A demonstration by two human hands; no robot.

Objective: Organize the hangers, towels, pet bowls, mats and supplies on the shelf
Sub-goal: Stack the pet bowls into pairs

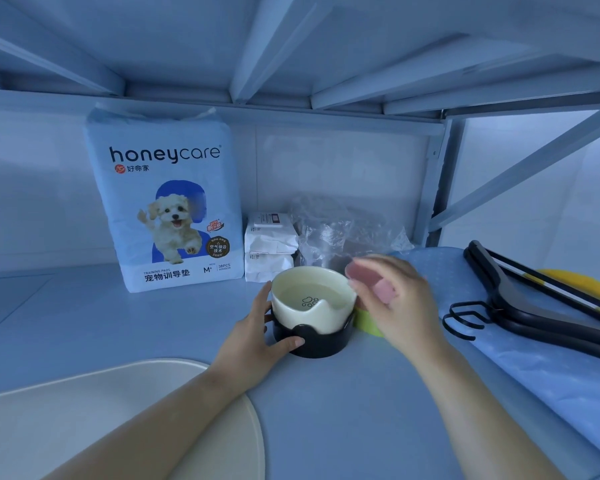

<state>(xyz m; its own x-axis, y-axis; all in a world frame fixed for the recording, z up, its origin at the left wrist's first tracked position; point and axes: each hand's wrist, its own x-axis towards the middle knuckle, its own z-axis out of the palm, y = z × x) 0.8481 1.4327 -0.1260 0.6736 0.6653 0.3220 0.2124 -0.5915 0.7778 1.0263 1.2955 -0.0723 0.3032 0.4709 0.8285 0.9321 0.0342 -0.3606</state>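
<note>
A cream pet bowl (310, 299) with a paw print sits in a black stand (314, 342) at the shelf's middle. My left hand (257, 336) grips the stand's left side, thumb on its front. Just right of the bowl, my right hand (394, 299) holds a pink object (364, 273), blurred by motion. A green bowl (368, 322) peeks out behind that hand. Black hangers (520, 299) lie on a folded blue towel (520, 368) at the right. A cream mat (94, 420) lies at the front left.
A tall pack of training pads (167, 199) stands at the back left. White wipe packs (269, 245) and a crumpled clear plastic bag (340, 230) sit behind the bowl. Something yellow (575, 282) lies behind the hangers. The upper shelf hangs low overhead.
</note>
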